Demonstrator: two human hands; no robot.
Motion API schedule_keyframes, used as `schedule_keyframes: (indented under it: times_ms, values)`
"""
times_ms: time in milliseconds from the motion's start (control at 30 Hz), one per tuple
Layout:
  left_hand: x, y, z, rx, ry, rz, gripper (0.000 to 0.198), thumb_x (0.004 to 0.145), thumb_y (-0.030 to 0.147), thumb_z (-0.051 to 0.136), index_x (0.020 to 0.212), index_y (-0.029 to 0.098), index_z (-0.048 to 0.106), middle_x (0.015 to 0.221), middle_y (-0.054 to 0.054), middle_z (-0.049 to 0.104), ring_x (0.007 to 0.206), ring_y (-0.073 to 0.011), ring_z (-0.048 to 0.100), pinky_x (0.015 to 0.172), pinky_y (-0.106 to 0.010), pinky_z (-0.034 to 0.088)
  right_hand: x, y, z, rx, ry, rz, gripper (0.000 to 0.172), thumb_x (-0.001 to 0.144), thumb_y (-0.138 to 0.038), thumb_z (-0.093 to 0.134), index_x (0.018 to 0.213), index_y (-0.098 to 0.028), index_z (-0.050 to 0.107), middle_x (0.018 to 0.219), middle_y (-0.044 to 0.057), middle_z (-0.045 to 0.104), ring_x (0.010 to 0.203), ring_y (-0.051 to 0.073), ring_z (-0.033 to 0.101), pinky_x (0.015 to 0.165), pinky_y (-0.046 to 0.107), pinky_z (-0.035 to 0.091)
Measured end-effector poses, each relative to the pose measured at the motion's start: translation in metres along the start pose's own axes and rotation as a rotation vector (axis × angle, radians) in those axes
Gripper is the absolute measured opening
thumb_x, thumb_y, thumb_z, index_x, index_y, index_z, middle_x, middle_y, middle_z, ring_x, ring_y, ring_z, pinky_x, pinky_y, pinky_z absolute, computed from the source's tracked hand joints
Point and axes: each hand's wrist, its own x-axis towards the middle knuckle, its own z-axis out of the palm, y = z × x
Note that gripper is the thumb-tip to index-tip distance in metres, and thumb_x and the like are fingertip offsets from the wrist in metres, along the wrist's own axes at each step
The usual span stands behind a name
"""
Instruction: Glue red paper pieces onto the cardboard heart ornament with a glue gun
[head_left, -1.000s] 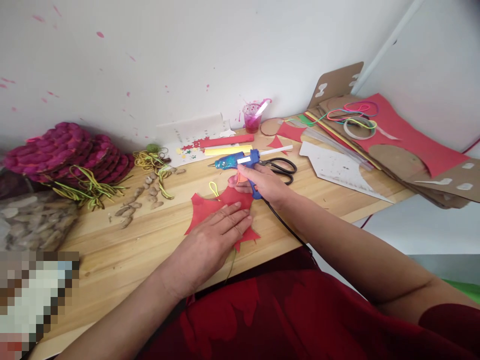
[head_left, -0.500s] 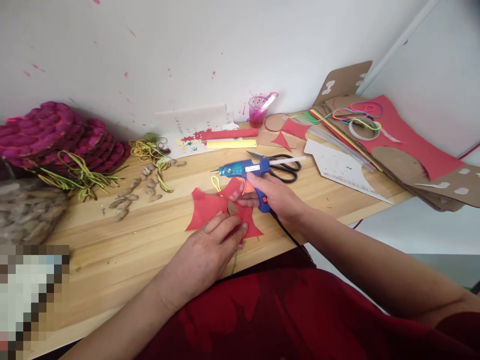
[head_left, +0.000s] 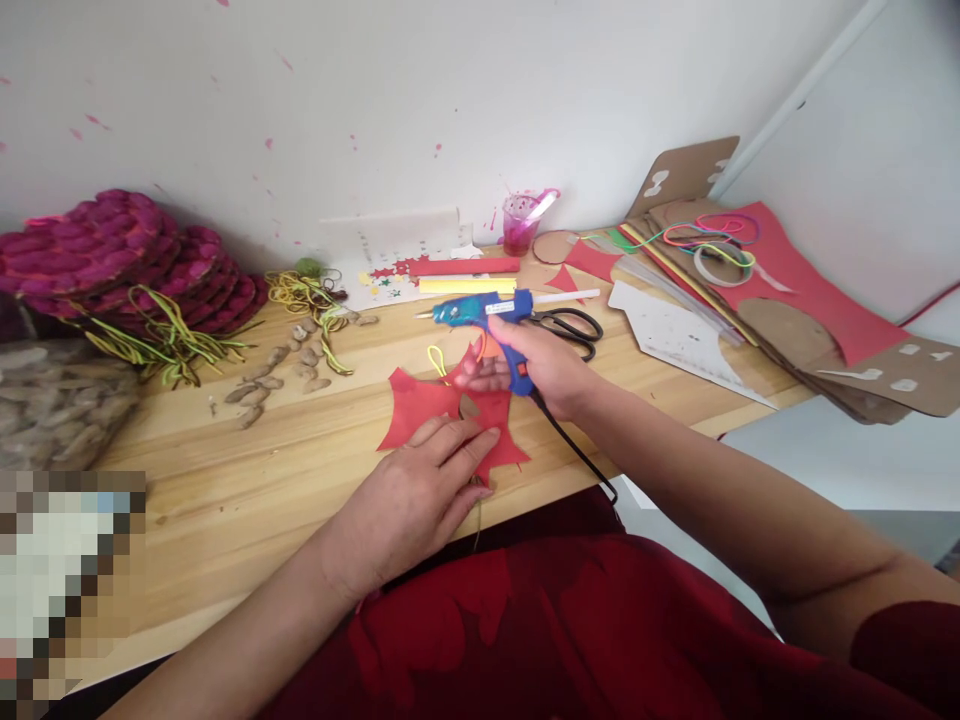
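Note:
A red paper cut-out (head_left: 420, 405) with pointed edges lies on the wooden table (head_left: 247, 470), a yellow loop (head_left: 436, 360) at its top. My left hand (head_left: 416, 495) lies flat on its near part, fingers stretched out. My right hand (head_left: 544, 365) grips a blue glue gun (head_left: 487, 315) just above the cut-out's far edge, nozzle pointing left, a white glue stick poking out behind. Its black cord (head_left: 574, 445) runs off the table's near edge.
Black scissors (head_left: 570, 325) lie behind the gun. Red and yellow strips (head_left: 461, 275), a pink cup (head_left: 519, 222), cardboard and red sheets (head_left: 787, 290) with coloured bands fill the right. Magenta pieces (head_left: 112, 260), green-yellow strings (head_left: 172, 345) and seeds (head_left: 300, 365) lie left.
My left hand has slid back toward me along the cut-out, baring more red paper. The glue gun has shifted slightly over the far edge of the cut-out.

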Motion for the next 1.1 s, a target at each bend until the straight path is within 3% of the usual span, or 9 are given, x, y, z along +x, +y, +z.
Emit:
schedule_keyframes:
  times_ms: [67,233,300,467,633,700,800,967,1100]
  values:
    - [-0.001,-0.001,-0.001,-0.031,-0.002,-0.015,0.046,0.098,0.032,0.059,0.139,0.012,0.053,0.133,-0.016,0.061,0.120,-0.0285,0.056,0.101,-0.045,0.055,-0.003,0.003,0.003,-0.015,-0.014,0.045,0.030,0.102,-0.039,0.054,0.084,-0.017,0.065,0.077,0.005,0.072,0.071,0.015,0.074,0.076,0.028,0.061]
    - [0.002,-0.003,-0.003,-0.055,-0.001,-0.014,0.039,0.098,0.028,0.058,0.134,0.014,0.057,0.133,-0.015,0.061,0.123,-0.0287,0.056,0.101,-0.045,0.055,0.009,0.001,-0.001,-0.081,0.247,-0.165,0.018,0.096,-0.034,0.065,0.085,-0.020,0.064,0.078,0.001,0.071,0.079,0.015,0.073,0.082,0.026,0.059]
    - [0.003,-0.003,-0.004,-0.081,0.009,-0.019,0.035,0.098,0.021,0.056,0.133,0.016,0.058,0.132,-0.015,0.062,0.122,-0.0273,0.058,0.100,-0.044,0.056,0.006,-0.002,-0.008,-0.086,0.279,-0.154,0.017,0.096,-0.036,0.064,0.091,-0.020,0.064,0.076,0.002,0.071,0.075,0.016,0.073,0.077,0.028,0.060]
    - [0.007,-0.003,-0.007,-0.155,0.066,-0.054,0.034,0.095,0.012,0.053,0.127,0.018,0.063,0.129,-0.013,0.064,0.120,-0.0240,0.061,0.099,-0.040,0.057,-0.040,-0.008,-0.031,-0.108,0.238,-0.166,0.026,0.091,-0.047,0.066,0.095,-0.021,0.065,0.087,0.004,0.073,0.066,0.016,0.072,0.057,0.025,0.056]
    - [0.011,-0.005,-0.004,-0.181,0.122,-0.064,0.018,0.097,0.013,0.054,0.105,0.017,0.070,0.114,-0.009,0.069,0.107,-0.0191,0.065,0.093,-0.034,0.057,-0.099,-0.011,-0.050,-0.253,0.213,-0.068,0.035,0.089,-0.056,0.064,0.085,-0.021,0.067,0.088,0.006,0.074,0.048,0.011,0.060,0.039,0.024,0.039]
    - [0.013,-0.006,-0.003,-0.170,0.131,-0.063,0.018,0.097,0.014,0.054,0.103,0.017,0.070,0.113,-0.008,0.069,0.105,-0.0179,0.066,0.092,-0.032,0.056,-0.117,-0.009,-0.055,-0.324,0.182,-0.007,0.037,0.092,-0.057,0.060,0.084,-0.021,0.069,0.076,0.006,0.072,0.042,0.011,0.053,0.039,0.026,0.034]
    - [0.014,-0.005,-0.005,-0.122,0.096,-0.053,0.020,0.098,0.015,0.052,0.109,0.019,0.069,0.115,-0.009,0.068,0.106,-0.0192,0.064,0.089,-0.033,0.056,-0.136,-0.002,-0.063,-0.383,0.167,0.062,0.040,0.097,-0.057,0.051,0.087,-0.023,0.070,0.049,0.001,0.058,0.038,0.013,0.047,0.042,0.027,0.031]
    - [0.018,0.002,-0.010,-0.035,-0.055,-0.014,0.022,0.097,0.018,0.054,0.113,0.020,0.069,0.106,-0.008,0.065,0.101,-0.0225,0.061,0.082,-0.036,0.055,-0.148,0.010,-0.068,-0.401,0.200,0.094,0.041,0.097,-0.057,0.050,0.088,-0.023,0.070,0.049,0.002,0.057,0.042,0.015,0.047,0.045,0.028,0.033]
    - [0.021,0.005,-0.009,0.075,-0.049,0.037,0.021,0.098,0.018,0.052,0.108,0.018,0.070,0.097,-0.008,0.064,0.094,-0.0230,0.060,0.078,-0.036,0.053,-0.152,0.011,-0.067,-0.452,0.152,0.117,0.046,0.100,-0.058,0.045,0.089,-0.021,0.069,0.048,0.001,0.056,0.043,0.013,0.046,0.047,0.028,0.033]
